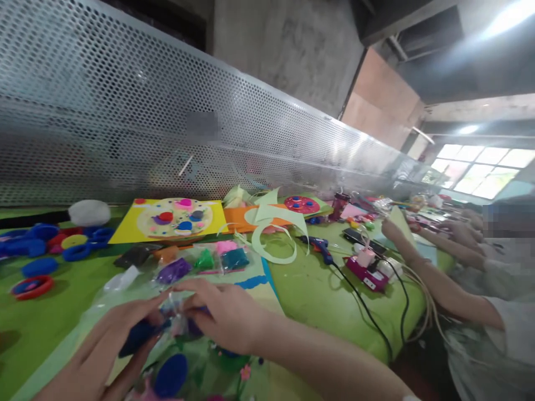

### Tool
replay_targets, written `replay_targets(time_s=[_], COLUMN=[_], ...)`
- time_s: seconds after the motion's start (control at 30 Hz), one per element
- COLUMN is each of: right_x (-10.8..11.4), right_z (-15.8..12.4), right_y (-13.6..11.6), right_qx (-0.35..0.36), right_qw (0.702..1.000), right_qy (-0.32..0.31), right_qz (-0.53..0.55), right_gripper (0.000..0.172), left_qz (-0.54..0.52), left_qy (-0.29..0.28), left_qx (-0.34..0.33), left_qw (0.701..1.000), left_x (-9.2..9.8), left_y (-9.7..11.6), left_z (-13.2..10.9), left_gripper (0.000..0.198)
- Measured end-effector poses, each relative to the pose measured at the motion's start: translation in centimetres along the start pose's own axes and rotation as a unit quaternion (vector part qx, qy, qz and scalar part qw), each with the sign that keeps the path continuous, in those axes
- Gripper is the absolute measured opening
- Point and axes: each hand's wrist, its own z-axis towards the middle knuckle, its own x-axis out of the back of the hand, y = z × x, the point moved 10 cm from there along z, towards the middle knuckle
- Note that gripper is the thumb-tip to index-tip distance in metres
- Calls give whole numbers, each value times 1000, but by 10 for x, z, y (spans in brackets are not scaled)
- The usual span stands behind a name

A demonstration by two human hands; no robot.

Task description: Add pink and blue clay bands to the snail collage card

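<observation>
My left hand (111, 340) and my right hand (223, 314) meet low in the view over a green table (317, 295). Both pinch a clear plastic packet (178, 320) with dark blue clay (140, 334) in it. The left fingers wrap the blue lump; the right fingers grip the packet's upper edge. Just beyond them lie several small bags of clay: purple (173, 271), green (204, 259), teal (234, 259) and pink (225, 245). A flat blue clay disc (171, 376) lies below my hands.
A yellow card with a decorated pale disc (173, 218) lies at the back, by an orange sheet (238, 218) and pale green paper cut-outs (273, 231). Blue and red rings (37, 267) sit left. A glue gun (320, 248), cables and a pink power strip (368, 274) lie right, near another person's arm (438, 284). A perforated metal screen (167, 128) backs the table.
</observation>
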Motion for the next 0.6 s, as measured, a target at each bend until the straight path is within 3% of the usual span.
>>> replay_targets(time_s=[0.1, 0.2, 0.37, 0.47, 0.6], right_x=[1, 0, -4, -4, -7], right_z=[-2, -3, -4, -6, -7], right_y=[7, 8, 8, 5, 4], right_qx=[-14, -3, -32, -45, -31], right_qw=[999, 996, 997, 995, 984], right_qy=[26, 31, 11, 30, 62], right_qz=[42, 81, 74, 88, 165], right_gripper=[55, 64, 54, 66, 85], left_qz=[-21, -2, 18, 8, -18], left_qy=[13, -16, -31, -26, 7], left_qx=[23, -3, 36, 41, 52], left_qw=[999, 1000, 999, 999, 998], left_x=[0, 0, 7, 12, 25], left_y=[-2, 6, 2, 6, 12], left_z=[1, 1, 1, 1, 3], left_gripper=[52, 48, 42, 44, 32])
